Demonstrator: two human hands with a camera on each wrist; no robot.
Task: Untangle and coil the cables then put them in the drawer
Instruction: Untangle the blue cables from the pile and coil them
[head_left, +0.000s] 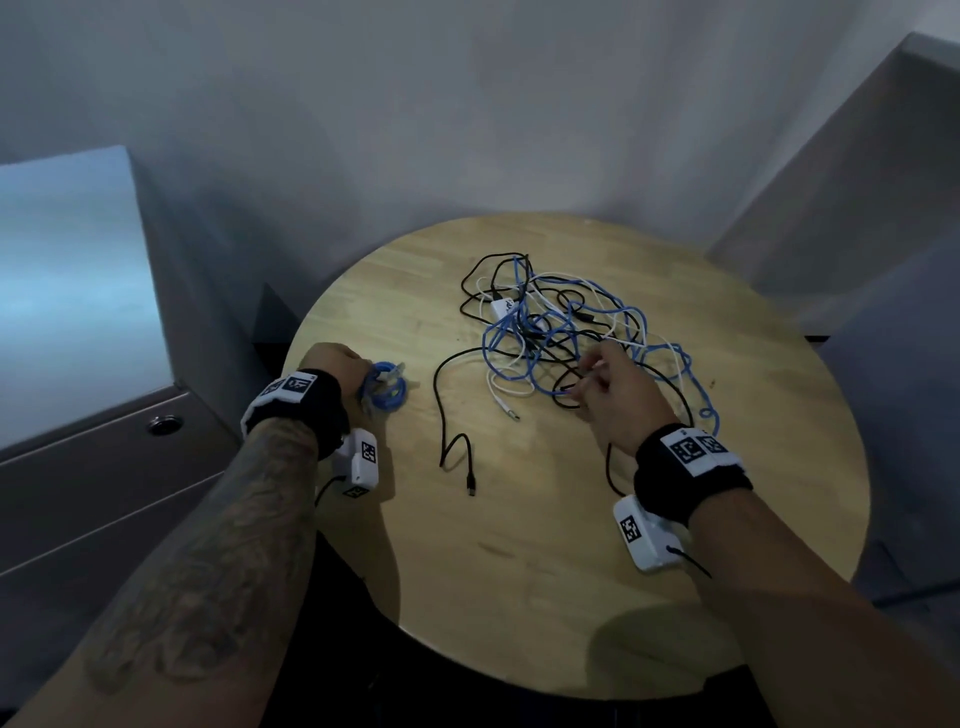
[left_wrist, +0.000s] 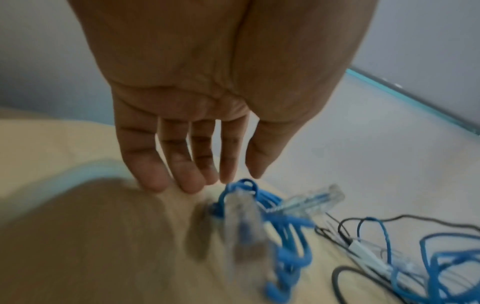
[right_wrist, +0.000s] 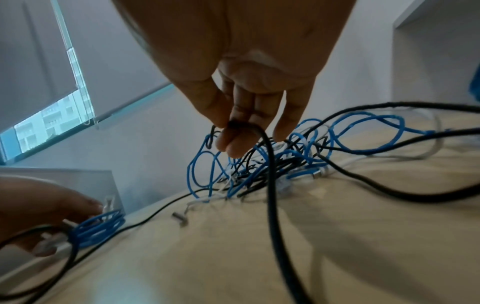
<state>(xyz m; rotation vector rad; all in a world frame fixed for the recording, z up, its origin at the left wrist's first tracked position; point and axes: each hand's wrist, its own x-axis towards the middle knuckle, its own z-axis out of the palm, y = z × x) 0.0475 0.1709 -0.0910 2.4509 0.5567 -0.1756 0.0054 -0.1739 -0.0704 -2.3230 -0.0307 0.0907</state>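
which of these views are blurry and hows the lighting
Head view: dim room, sharp enough, corners darkened, soft shadows under both arms on the round table. Left wrist view: heavy motion blur low down, smearing the coiled blue cable below the left hand. Right wrist view: the black cable pinched by the right hand is fairly sharp, the bottom edge blurred, the window bright.

Round table (head_left: 545, 571): pale wood, visible grain strips, smooth satin finish with soft sheen. Coiled blue cable (left_wrist: 285, 224) just below left fingertips (left_wrist: 192, 185): matt plastic jacket, clear glossy plastic plugs (left_wrist: 315, 200). Black cable (right_wrist: 272, 185) pinched between right thumb and fingers (right_wrist: 233, 142): smooth rubbery jacket, slight gloss. Tangle (head_left: 561, 327) beyond the fingers: blue, black, white plastic cords; white cord ends in shiny metal plug (right_wrist: 179, 218). Wrist bands (head_left: 691, 478): black cloth, matt. Cabinet (head_left: 104, 467): grey, smooth matt, metal lock (head_left: 164, 424).
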